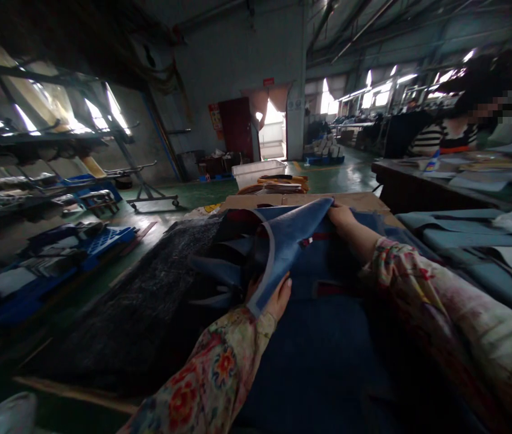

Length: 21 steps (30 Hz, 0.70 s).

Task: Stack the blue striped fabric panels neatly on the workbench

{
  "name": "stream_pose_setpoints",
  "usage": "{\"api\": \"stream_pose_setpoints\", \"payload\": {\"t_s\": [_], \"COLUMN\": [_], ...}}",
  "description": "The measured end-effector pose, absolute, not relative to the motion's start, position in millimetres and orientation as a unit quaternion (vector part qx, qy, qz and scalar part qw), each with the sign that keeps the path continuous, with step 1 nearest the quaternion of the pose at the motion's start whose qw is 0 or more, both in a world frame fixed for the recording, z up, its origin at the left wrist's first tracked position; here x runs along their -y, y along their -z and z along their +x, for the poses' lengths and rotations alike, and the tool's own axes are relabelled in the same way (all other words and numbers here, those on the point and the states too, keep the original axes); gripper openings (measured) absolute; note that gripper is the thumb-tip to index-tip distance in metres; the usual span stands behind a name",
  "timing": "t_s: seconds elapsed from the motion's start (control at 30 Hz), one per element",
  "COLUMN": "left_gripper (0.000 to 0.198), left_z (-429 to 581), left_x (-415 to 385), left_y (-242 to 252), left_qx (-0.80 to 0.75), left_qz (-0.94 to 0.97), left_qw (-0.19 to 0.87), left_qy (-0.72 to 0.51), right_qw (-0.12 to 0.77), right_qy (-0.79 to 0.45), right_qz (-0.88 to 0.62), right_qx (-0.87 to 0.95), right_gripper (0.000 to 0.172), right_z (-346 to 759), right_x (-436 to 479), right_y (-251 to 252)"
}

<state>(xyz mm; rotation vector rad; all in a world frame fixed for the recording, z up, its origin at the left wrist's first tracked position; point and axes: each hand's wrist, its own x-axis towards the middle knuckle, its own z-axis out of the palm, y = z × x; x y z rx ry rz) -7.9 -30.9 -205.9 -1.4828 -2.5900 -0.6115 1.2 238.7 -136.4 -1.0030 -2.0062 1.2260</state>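
Note:
Both hands hold a blue leather-like piece with a pale grey curved edge, lifted over the table. Its near lower end is gripped by my left hand, with the fingers wrapped round the edge. At the far upper corner, my right hand is closed on the same piece. More blue pieces lie flat beneath, some with dark red strips. Several curled blue pieces stick out to the left of my left hand. A small white tag shows near the middle.
A black worn board covers the table's left side. Beyond stand a stack of yellowish pieces and a white bin. Racks and blue pallets line the left. A person in stripes is behind the right table.

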Motion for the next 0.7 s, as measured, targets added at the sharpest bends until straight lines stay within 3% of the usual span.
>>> {"api": "stream_pose_setpoints", "payload": {"t_s": [0.13,0.3,0.4,0.53,0.7], "left_gripper": [0.038,0.036,0.037,0.037,0.037], "left_z": [0.6,5.2,4.6,4.6,4.7], "left_x": [32.2,35.0,34.7,34.0,34.1], "left_y": [194.7,183.3,182.7,183.3,183.7], "left_qx": [0.845,0.869,0.865,0.867,0.869], "left_qz": [-0.496,-0.465,-0.47,-0.467,-0.468], "left_qw": [0.031,0.012,0.01,0.007,0.012], "left_qy": [0.198,0.17,0.173,0.171,0.162], "right_qw": [0.273,0.24,0.206,0.119,0.199], "right_qy": [-0.36,0.012,0.132,0.075,-0.194], "right_qz": [-0.368,-0.295,-0.198,-0.073,-0.086], "right_qx": [0.812,0.925,0.949,0.987,0.957], "right_gripper": [0.037,0.049,0.05,0.046,0.045], "right_z": [3.7,22.2,33.7,25.8,-19.9], "right_x": [-252.1,-244.3,-221.7,-185.3,-182.6], "right_y": [136.7,112.5,104.8,109.1,115.9]}}
